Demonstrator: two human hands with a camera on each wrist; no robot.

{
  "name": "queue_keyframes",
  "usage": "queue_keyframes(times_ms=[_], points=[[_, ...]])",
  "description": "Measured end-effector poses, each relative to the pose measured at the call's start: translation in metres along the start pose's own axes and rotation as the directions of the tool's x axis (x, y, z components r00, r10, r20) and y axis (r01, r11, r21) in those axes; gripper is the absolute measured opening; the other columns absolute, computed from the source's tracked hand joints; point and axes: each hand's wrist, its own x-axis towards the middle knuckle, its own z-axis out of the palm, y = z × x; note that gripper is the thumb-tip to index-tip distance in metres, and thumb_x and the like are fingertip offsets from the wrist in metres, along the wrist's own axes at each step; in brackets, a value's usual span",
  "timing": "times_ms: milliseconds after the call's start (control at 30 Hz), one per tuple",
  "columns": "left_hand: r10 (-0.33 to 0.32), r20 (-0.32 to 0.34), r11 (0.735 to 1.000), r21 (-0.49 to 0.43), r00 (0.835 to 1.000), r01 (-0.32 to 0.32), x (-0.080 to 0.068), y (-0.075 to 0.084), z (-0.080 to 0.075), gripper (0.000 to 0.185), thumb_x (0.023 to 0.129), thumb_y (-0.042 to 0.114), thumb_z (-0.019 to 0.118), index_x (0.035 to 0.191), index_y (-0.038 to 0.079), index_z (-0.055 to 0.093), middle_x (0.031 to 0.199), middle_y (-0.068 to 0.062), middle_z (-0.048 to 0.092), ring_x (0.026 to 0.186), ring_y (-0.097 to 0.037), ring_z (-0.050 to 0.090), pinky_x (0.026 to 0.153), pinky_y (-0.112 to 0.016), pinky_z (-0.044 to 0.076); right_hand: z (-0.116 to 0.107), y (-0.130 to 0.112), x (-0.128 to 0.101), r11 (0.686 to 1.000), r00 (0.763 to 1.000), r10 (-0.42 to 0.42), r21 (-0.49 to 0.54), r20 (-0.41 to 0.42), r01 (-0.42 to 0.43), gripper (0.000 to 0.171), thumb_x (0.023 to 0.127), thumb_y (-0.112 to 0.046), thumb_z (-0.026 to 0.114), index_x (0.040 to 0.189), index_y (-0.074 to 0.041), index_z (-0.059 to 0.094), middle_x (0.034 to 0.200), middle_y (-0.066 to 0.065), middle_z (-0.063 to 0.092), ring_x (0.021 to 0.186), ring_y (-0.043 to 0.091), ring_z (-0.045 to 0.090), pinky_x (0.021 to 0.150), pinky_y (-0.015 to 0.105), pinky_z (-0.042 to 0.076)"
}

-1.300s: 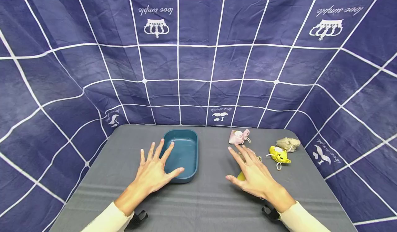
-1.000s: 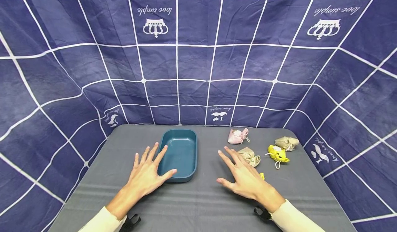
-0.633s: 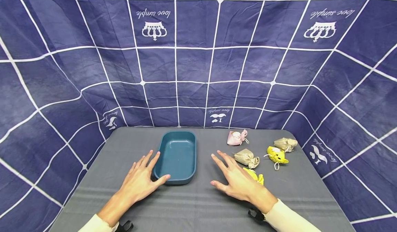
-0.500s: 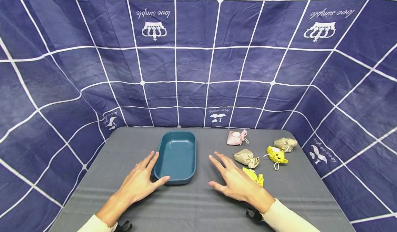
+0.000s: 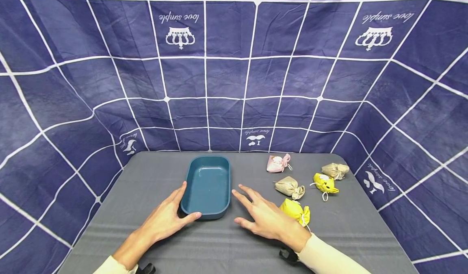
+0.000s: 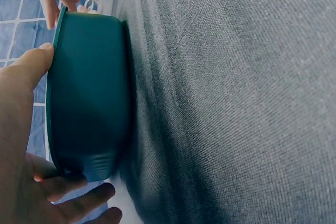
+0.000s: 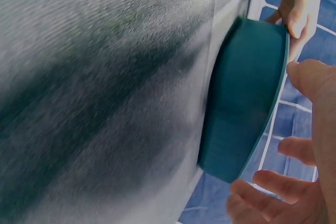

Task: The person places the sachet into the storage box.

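A teal rectangular tray (image 5: 209, 188) stands on the grey table, its floor bare. My left hand (image 5: 161, 219) holds its near left corner, fingers along the left side and thumb at the front rim. The left wrist view shows that thumb (image 6: 39, 61) right at the rim of the tray (image 6: 92, 93). My right hand (image 5: 265, 217) is spread in the air to the right of the tray, holding nothing. In the right wrist view, the right fingers (image 7: 270, 187) stand beside the tray's wall (image 7: 241, 98). A yellow drawstring pouch (image 5: 292, 209) lies just beyond the right hand.
A beige pouch (image 5: 289, 187) and a pink pouch (image 5: 278, 163) lie farther back on the right. Near the table's right edge are another yellow pouch (image 5: 324, 183) and another beige pouch (image 5: 334, 170). Blue checked cloth (image 5: 226, 79) walls in the back and sides.
My left hand has drawn back and down to the tray's near left corner. My right hand has moved left toward the tray, uncovering the near yellow and beige pouches.
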Motion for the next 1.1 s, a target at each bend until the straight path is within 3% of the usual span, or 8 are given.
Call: queue_keyframes(times_ms=[167, 400, 700, 1100], points=[[0.009, 0.0, 1.0, -0.028, 1.0, -0.009, 0.002, 0.001, 0.003, 0.129, 0.096, 0.084, 0.08, 0.186, 0.008, 0.028, 0.182, -0.027, 0.047, 0.161, -0.051, 0.057, 0.126, -0.072, 0.052, 0.004, -0.004, 0.004, 1.0, 1.0, -0.028, 0.007, 0.001, 0.028, 0.08, 0.113, -0.055, 0.076, 0.181, -0.026, 0.045, 0.187, 0.011, 0.042, 0.157, 0.033, 0.063, 0.104, 0.053, 0.07], [0.024, 0.025, 0.999, -0.049, 0.999, -0.023, 0.007, 0.007, 0.007, 0.126, 0.097, 0.081, 0.081, 0.187, 0.01, 0.027, 0.182, -0.027, 0.047, 0.16, -0.051, 0.057, 0.126, -0.072, 0.052, 0.008, -0.005, 0.007, 0.997, 0.997, -0.073, -0.016, -0.04, 0.072, 0.072, 0.114, -0.053, 0.075, 0.176, -0.022, 0.055, 0.182, 0.014, 0.048, 0.151, 0.034, 0.07, 0.109, 0.051, 0.069], [0.033, 0.079, 0.997, -0.076, 0.996, -0.027, 0.007, 0.02, 0.013, 0.124, 0.098, 0.079, 0.081, 0.186, 0.009, 0.028, 0.182, -0.026, 0.047, 0.161, -0.05, 0.057, 0.127, -0.07, 0.052, 0.012, 0.002, -0.001, 0.993, 0.987, -0.115, -0.02, -0.112, 0.114, 0.054, 0.113, -0.042, 0.079, 0.156, -0.009, 0.073, 0.171, 0.021, 0.057, 0.132, 0.033, 0.08, 0.104, 0.046, 0.07], [0.095, 0.076, 0.995, -0.044, 0.993, -0.091, 0.018, 0.038, 0.018, 0.123, 0.098, 0.078, 0.082, 0.184, 0.006, 0.031, 0.181, -0.023, 0.05, 0.159, -0.046, 0.061, 0.126, -0.066, 0.055, 0.005, 0.011, -0.011, 0.995, 0.98, -0.095, -0.048, -0.177, 0.088, 0.044, 0.109, -0.038, 0.086, 0.142, -0.008, 0.081, 0.163, 0.02, 0.063, 0.12, 0.027, 0.084, 0.095, 0.04, 0.072]])
